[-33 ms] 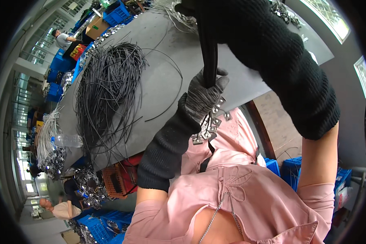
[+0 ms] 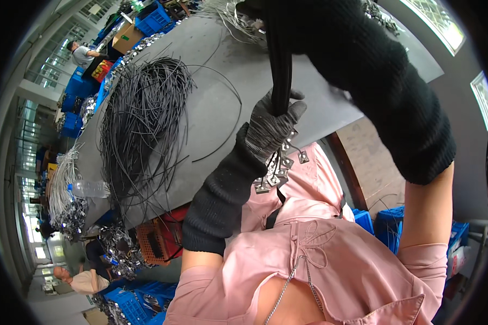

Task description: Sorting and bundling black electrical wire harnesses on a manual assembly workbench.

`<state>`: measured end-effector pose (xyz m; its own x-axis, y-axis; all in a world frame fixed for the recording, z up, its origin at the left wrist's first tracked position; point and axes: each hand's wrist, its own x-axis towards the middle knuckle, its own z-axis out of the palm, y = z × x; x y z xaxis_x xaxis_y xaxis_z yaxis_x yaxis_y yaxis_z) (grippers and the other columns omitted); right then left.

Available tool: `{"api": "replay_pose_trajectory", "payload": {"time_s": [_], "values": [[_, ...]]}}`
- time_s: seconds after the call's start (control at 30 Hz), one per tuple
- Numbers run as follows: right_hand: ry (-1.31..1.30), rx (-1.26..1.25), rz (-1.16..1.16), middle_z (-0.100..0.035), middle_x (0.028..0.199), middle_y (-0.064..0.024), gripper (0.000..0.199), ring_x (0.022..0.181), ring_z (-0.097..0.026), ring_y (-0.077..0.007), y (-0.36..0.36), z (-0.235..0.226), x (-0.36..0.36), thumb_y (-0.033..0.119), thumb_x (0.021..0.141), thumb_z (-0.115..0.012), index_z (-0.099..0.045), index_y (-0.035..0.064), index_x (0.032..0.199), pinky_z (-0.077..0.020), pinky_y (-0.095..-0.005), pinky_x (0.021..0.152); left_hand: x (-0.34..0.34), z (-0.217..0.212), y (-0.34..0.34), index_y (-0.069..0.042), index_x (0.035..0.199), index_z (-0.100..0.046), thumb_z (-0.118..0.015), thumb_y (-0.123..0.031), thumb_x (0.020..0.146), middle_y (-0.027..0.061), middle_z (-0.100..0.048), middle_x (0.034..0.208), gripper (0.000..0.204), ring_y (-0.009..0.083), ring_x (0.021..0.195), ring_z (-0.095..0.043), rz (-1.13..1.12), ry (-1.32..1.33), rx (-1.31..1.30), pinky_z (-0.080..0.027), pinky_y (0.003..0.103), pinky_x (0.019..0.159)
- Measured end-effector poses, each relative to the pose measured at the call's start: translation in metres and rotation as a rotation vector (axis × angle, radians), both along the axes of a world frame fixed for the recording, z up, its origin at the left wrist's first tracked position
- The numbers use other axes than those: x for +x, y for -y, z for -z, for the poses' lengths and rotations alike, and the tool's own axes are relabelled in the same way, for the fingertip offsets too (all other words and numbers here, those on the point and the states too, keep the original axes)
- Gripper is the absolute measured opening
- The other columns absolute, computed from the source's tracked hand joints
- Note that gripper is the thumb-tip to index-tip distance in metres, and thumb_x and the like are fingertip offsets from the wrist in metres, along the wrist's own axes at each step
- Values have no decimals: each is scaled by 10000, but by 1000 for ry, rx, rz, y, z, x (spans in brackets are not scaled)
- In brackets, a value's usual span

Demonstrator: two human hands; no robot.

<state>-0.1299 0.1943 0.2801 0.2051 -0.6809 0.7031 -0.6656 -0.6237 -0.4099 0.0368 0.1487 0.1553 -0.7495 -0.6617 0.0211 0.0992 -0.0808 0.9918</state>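
In a grey-black glove, my left hand (image 2: 275, 123) is closed around a bundle of black wires (image 2: 281, 81). Below that fist hang the wires' ends with small square metal terminals (image 2: 276, 174), in front of my pink clothing. The bundle runs upward from the fist toward my right hand (image 2: 250, 10), which is dark and partly cut off by the top edge. Its fingers are too hidden to read. A black knitted sleeve covers my right forearm. Left of my hands, a large heap of loose black wires (image 2: 146, 108) lies on the grey table (image 2: 214, 116).
Pale wires (image 2: 230, 19) lie at the table's far edge. A clear bottle (image 2: 89, 188) and more pale wires (image 2: 64, 189) are at the left. An orange-brown crate (image 2: 153, 241) and blue crates (image 2: 126, 303) stand below. Two people are farther off at the left.
My right forearm has shifted slightly to the right. One terminal below my left fist hangs a little lower. My left hand keeps its hold on the bundle.
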Motion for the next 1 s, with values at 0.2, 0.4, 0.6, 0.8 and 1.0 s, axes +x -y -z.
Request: {"api": "replay_pose_trajectory", "payload": {"time_s": [0.2, 0.4, 0.6, 0.8, 1.0], "values": [[-94, -228, -36, -530, 995, -172, 360, 829, -571, -212, 2, -22, -5, 74, 868, -508, -396, -27, 1196, -517, -307, 667, 1, 0, 1, -30, 1228, -394, -679, -36, 745, 1, -559, 781, 561, 81, 686, -561, 122, 3, -187, -482, 220, 643], [-6, -270, -131, -526, 1022, -183, 445, 884, -580, -223, -6, -24, -14, 64, 876, -497, -338, -3, 1286, -529, -324, 689, -1, 14, -17, -44, 1114, -484, -651, -28, 769, -14, -556, 789, 384, 64, 722, -553, 70, 32, -11, -472, 211, 674], [78, -137, -149, -533, 1034, -165, 434, 896, -586, -211, -10, -30, -21, 53, 888, -472, -335, 11, 1297, -520, -314, 735, -3, 9, -18, -50, 935, -569, -628, -105, 815, -39, -561, 774, 144, 34, 695, -509, -85, 15, -59, -420, 190, 638], [178, 278, -64, -513, 1127, -125, 514, 957, -558, -206, -41, -72, -25, 103, 863, -546, -312, 48, 1317, -482, -297, 812, 12, 9, -18, -34, 973, -541, -572, -108, 856, 12, -560, 803, 141, 121, 742, -560, 7, -122, -52, -541, 339, 731], [-550, -567, 368, -551, 1040, -178, 458, 997, -567, -247, -53, -64, -8, 336, 804, -584, -476, -14, 1078, -376, -363, 934, 26, -7, -13, -31, 940, -574, -611, -161, 837, 51, -626, 811, 169, 130, 710, -607, 93, -74, -125, -519, 267, 661]]}}
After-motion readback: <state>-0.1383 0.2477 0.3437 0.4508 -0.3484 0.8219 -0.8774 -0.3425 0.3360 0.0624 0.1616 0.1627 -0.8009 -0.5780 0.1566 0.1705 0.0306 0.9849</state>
